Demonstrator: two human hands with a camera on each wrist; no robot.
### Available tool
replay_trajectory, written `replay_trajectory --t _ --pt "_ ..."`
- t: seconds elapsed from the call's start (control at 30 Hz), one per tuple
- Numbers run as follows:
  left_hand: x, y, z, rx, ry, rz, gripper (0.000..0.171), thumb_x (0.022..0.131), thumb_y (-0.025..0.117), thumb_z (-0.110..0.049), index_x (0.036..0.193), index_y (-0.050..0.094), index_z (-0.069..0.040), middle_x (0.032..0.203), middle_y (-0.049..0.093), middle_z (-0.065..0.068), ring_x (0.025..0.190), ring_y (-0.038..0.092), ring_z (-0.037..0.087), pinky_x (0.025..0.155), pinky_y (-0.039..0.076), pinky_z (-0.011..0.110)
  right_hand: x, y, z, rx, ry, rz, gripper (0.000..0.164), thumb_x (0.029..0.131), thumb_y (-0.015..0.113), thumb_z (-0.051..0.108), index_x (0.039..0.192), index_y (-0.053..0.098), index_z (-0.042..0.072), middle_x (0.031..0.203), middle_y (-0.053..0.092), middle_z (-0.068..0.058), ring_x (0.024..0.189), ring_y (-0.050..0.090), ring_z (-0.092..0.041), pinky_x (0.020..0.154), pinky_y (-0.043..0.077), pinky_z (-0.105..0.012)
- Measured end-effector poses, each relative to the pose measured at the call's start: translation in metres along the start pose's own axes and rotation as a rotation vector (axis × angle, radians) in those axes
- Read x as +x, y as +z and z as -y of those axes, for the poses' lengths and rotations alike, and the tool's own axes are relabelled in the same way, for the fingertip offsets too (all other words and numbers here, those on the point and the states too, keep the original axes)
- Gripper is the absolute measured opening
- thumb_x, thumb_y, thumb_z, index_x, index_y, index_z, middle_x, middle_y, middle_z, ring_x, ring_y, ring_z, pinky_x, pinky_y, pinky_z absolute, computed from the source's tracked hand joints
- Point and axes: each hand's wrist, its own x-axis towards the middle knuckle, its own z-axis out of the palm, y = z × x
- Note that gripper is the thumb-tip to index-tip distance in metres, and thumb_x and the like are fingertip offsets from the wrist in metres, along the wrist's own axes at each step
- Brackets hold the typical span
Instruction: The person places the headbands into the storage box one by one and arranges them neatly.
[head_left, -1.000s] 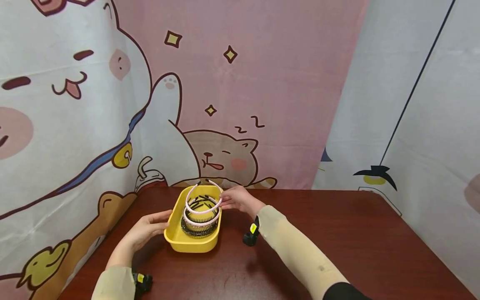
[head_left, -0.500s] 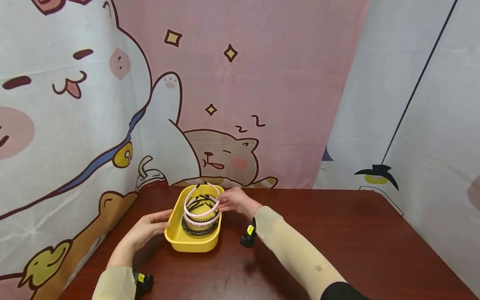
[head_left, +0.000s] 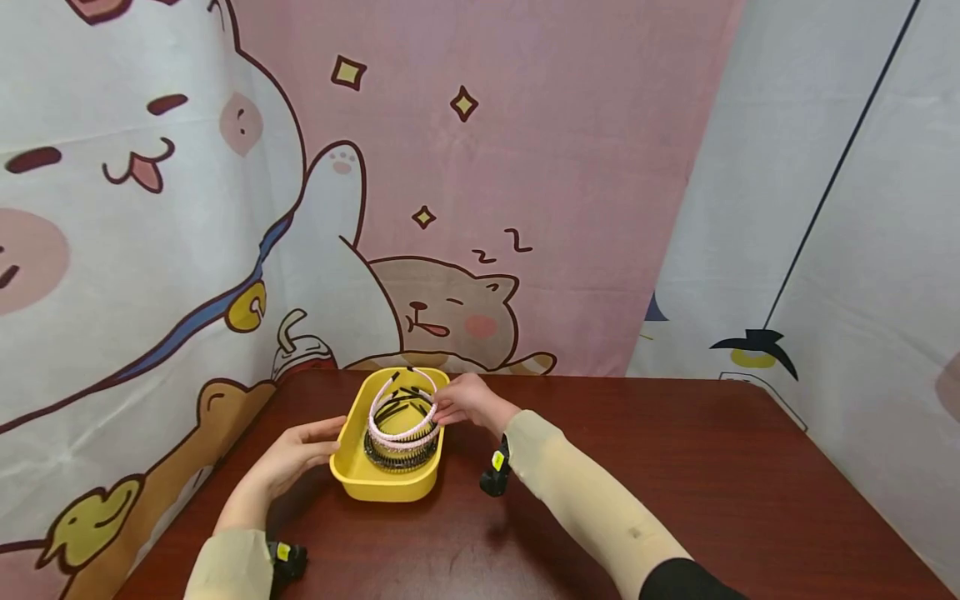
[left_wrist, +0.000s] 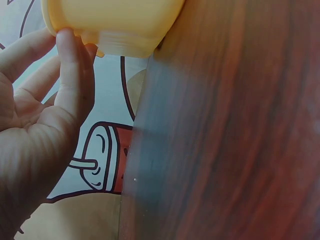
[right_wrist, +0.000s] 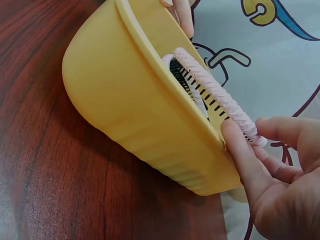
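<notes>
A yellow plastic basin (head_left: 386, 492) stands on the table at left of centre in the head view. Inside it several hairbands are nested, including black toothed ones (head_left: 397, 466) low down and a pale pink, wrapped headband (right_wrist: 215, 92) on top. My right hand (head_left: 472, 402) pinches one side of this pink headband between thumb and fingers, right at the basin's right rim. Its ends lean toward the far end of the basin. On the opposite side, my left hand (head_left: 288, 462) holds the basin's left rim with its fingertips, which the left wrist view shows from below.
The dark red wooden table (head_left: 637, 467) extends to the right of the basin. A printed cartoon cloth (head_left: 525, 167) hangs behind the table's far edge and along its sides. Black wrist cameras (head_left: 495, 475) are strapped to both arms.
My right hand has brought the pink headband slightly left and down onto the other hairbands in the basin. The left hand stays at the rim.
</notes>
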Motion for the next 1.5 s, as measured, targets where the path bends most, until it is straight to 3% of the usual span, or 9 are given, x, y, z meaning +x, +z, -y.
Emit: replay_trajectory --t 0.23,0.43,0.67,0.8,1.2,1.5 --pt "0.0 0.001 -0.001 -0.005 -0.009 -0.001 0.061 0.093 0.063 -0.009 0.145 0.035 0.009 0.145 0.038 0.031 0.111 0.061 0.021 0.089 0.051 0.03 0.0 0.0 0.0 -0.059 -0.012 -0.028 0.011 0.087 0.065 0.0 0.085 0.064 -0.011 0.068 0.065 -0.017 0.057 0.067 -0.022 0.062 0.058 -0.038" --pt "0.0 0.002 0.0 -0.008 -0.01 -0.003 0.061 0.094 0.063 -0.009 0.145 0.035 0.009 0.144 0.038 0.031 0.111 0.061 0.021 0.088 0.051 0.03 -0.002 -0.001 0.0 -0.109 -0.018 -0.06 0.014 0.087 0.066 0.001 0.09 0.066 -0.012 0.068 0.065 -0.016 0.056 0.066 -0.021 0.066 0.057 -0.042" --pt "-0.001 0.001 0.001 0.004 -0.01 -0.006 0.06 0.094 0.063 -0.01 0.145 0.036 0.008 0.144 0.039 0.03 0.114 0.06 0.026 0.089 0.051 0.03 -0.008 -0.006 0.003 -0.136 -0.046 -0.069 0.014 0.087 0.064 0.001 0.094 0.063 -0.011 0.071 0.063 -0.016 0.054 0.064 -0.02 0.057 0.057 -0.035" --pt "0.001 0.0 0.002 0.011 -0.018 -0.011 0.06 0.094 0.063 -0.011 0.145 0.037 0.007 0.144 0.039 0.029 0.114 0.059 0.026 0.089 0.051 0.03 -0.009 -0.011 0.004 -0.134 -0.05 -0.062 0.015 0.087 0.066 0.002 0.094 0.065 -0.011 0.07 0.063 -0.015 0.055 0.064 -0.019 0.062 0.058 -0.039" --pt "0.005 -0.004 0.005 0.001 -0.043 -0.036 0.06 0.093 0.064 -0.009 0.144 0.038 0.008 0.143 0.041 0.029 0.108 0.062 0.019 0.087 0.052 0.032 -0.013 -0.045 0.004 -0.213 -0.053 -0.056 0.025 0.088 0.069 0.014 0.102 0.068 -0.007 0.086 0.067 -0.022 0.057 0.066 -0.021 0.059 0.058 -0.038" --pt "0.004 -0.007 0.006 -0.012 -0.002 -0.016 0.059 0.094 0.062 -0.007 0.144 0.035 0.011 0.141 0.042 0.032 0.107 0.063 0.017 0.085 0.053 0.031 -0.024 -0.083 0.003 -0.215 -0.045 -0.095 0.035 0.09 0.067 0.017 0.115 0.063 -0.007 0.083 0.067 -0.016 0.057 0.065 -0.019 0.056 0.057 -0.035"
